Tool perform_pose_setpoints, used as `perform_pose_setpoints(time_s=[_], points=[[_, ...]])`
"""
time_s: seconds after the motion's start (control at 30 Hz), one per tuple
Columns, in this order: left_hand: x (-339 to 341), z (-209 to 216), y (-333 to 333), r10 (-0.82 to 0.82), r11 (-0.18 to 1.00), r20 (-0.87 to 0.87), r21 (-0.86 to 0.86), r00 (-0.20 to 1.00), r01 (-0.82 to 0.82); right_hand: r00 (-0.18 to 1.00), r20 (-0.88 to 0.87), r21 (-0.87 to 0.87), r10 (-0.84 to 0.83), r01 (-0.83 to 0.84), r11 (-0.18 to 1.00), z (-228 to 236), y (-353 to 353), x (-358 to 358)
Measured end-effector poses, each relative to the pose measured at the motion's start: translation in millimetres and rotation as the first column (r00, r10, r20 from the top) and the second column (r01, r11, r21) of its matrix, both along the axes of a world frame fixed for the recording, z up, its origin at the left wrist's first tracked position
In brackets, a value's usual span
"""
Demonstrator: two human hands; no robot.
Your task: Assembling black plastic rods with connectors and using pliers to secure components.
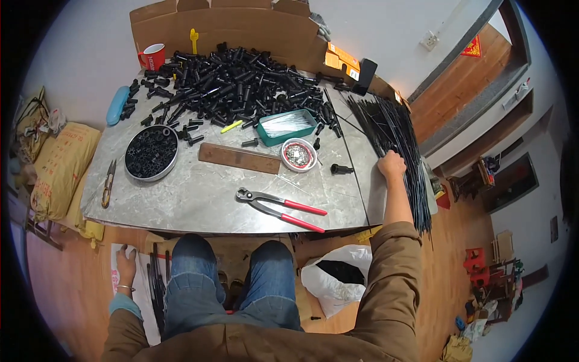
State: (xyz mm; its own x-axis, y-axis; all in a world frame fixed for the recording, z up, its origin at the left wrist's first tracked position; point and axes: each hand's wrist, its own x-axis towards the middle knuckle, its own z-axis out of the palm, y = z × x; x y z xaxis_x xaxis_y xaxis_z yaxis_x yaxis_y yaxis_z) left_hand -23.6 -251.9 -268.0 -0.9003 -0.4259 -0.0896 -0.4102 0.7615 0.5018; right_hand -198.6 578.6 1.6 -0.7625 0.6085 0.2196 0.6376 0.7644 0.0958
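Observation:
My right hand (392,165) reaches to the right side of the table, its fingers closed on some thin black rods (392,123) that lie there in a long loose bundle. Low on the left, beside my knee, my left hand (125,266) rests against a long white bag (142,289), fingers partly apart. More dark strips (156,283) lie alongside that bag. Pliers with red handles (280,208) lie with their handles spread near the table's front edge. Left of my right hand is a single black plastic fitting (342,169).
A heap of black fittings (241,84) fills the table's back. Nearer stand a bowl of black rings (151,152), a green tray (287,128), a small tub of metal bits (298,155) and a brown bar (239,158). A utility knife (108,184) lies left; a white sack (338,280) stands below.

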Motion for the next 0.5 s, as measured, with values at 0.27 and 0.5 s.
perform_pose_setpoints(time_s=[0.27, 0.5], points=[[-27.7, 59.0, 63.3, -0.212, 0.954, -0.182, 0.175, 0.96, 0.244, 0.994, 0.048, -0.001, 0.102, -0.102, 0.995, 0.8, -11.3, -0.5], [-10.5, 138.0, 98.9, -0.306, 0.904, -0.238, 0.229, 0.922, 0.36, 0.947, -0.215, 0.074, 0.238, -0.227, 0.971, 98.2, -37.7, 19.9]])
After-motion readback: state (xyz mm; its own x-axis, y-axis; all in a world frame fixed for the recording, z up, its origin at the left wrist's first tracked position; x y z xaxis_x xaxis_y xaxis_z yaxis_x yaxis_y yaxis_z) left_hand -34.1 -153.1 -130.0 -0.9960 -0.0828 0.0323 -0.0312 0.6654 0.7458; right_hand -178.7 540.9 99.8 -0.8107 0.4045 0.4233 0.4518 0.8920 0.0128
